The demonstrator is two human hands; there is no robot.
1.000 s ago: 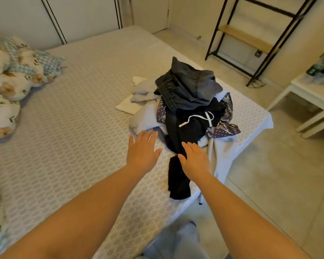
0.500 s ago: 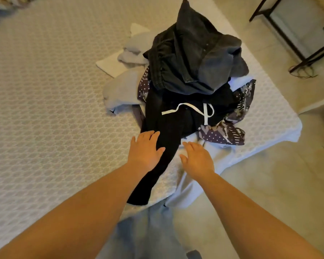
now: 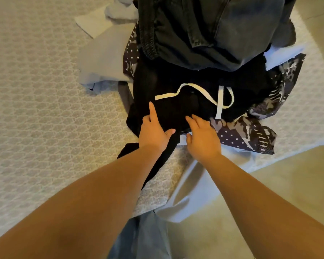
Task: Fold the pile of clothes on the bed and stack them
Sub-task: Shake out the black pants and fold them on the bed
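Observation:
The pile of clothes lies on the bed, near its right corner. A dark grey denim piece is on top. Under it is a black garment with a white drawstring. A dotted, patterned dark cloth and pale grey pieces stick out below. My left hand is at the black garment's near edge, some fingers tucked into the fabric, thumb out, gripping it. My right hand is beside it, its straight fingertips touching the same garment.
The bed's patterned cover spreads to the left of the pile. A pale sheet hangs over the bed's near corner. The tiled floor shows at the right, and my blue-clad legs are below.
The view has closed in on the pile. Both hands slid forward onto the black garment. The left hand's fingers went from flat to tucked into the fabric.

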